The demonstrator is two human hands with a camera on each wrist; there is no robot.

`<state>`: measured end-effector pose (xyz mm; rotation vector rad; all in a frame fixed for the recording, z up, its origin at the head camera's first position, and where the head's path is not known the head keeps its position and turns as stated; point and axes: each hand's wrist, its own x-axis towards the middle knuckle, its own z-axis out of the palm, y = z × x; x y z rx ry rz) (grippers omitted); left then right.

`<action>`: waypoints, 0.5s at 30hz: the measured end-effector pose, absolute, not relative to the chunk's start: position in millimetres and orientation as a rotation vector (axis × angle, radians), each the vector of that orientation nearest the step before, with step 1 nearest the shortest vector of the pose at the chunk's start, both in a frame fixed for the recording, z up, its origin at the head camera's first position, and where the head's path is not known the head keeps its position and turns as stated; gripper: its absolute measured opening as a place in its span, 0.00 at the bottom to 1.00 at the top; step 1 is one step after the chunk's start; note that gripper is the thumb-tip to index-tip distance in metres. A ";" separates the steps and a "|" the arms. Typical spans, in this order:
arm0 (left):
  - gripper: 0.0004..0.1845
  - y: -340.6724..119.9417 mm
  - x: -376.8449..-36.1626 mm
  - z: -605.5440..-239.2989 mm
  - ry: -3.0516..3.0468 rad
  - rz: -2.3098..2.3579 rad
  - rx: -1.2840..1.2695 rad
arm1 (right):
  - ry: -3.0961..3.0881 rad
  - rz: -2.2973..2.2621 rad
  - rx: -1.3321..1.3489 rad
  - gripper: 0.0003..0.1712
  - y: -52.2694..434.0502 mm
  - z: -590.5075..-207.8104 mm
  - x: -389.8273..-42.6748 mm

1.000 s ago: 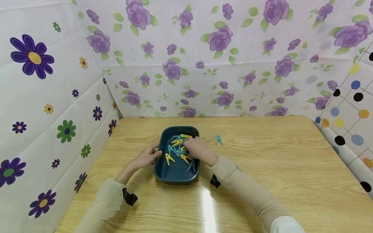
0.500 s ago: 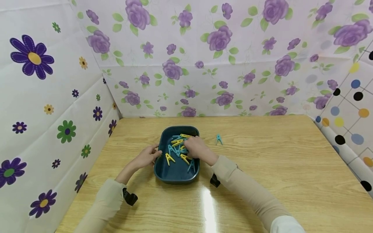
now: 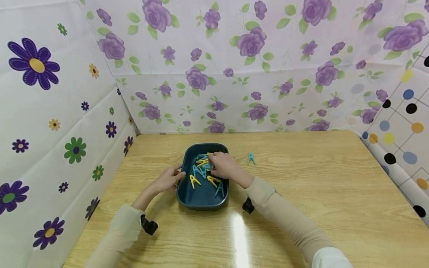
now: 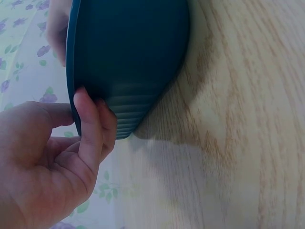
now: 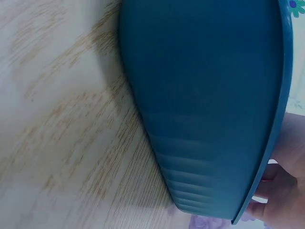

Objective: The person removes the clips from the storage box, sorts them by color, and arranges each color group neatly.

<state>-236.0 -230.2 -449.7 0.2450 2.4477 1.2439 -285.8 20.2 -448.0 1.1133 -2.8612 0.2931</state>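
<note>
Centrally on the wooden table (image 3: 301, 193) a dark teal tray (image 3: 201, 199) is seen, its long side running away from the person. Inside it a loose heap of yellow and teal clothespins (image 3: 204, 173) is held, some lying flat on the tray floor, others piled toward the far end. The right hand (image 3: 222, 165) is placed inside the tray over the far part of the heap, fingers curled down among the pins; whether a pin is actually pinched cannot be told, since the fingertips are hidden by the back of the hand. The left hand (image 3: 169, 178) is set against the tray's left wall; in the left wrist view the rim is gripped between the thumb on the inner side and the fingers (image 4: 93, 129) curled on the ribbed outer wall. In the right wrist view only the tray's outer wall (image 5: 209, 109) and a small part of the hand beyond the rim are shown.

Just to the right of the tray, apart from it, a single teal clothespin (image 3: 251, 159) is found on the bare table. Both forearms are covered by beige sleeves (image 3: 278, 212), and a small black wrist camera (image 3: 149, 226) is worn under each. The table is enclosed by flower-printed walls (image 3: 234, 67) at the back and left, and by a dotted panel (image 3: 402, 123) at the right.
</note>
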 end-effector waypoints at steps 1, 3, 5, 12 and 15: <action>0.28 -230.2 -236.1 -449.6 2.446 1.243 0.245 | -2.848 0.323 1.113 0.09 20.7 -447.7 -286.0; 0.28 -230.2 -236.4 -449.7 2.450 1.240 0.241 | -2.815 0.383 1.116 0.10 21.7 -447.1 -286.2; 0.28 -230.1 -236.9 -449.9 2.456 1.237 0.235 | -2.784 0.455 1.114 0.10 22.7 -445.5 -286.1; 0.28 -230.6 -238.5 -451.7 2.460 1.233 0.226 | -2.719 0.613 1.023 0.13 27.4 -440.0 -286.7; 0.28 -230.6 -237.8 -451.5 2.460 1.237 0.221 | -2.702 0.656 0.980 0.15 29.5 -438.1 -286.2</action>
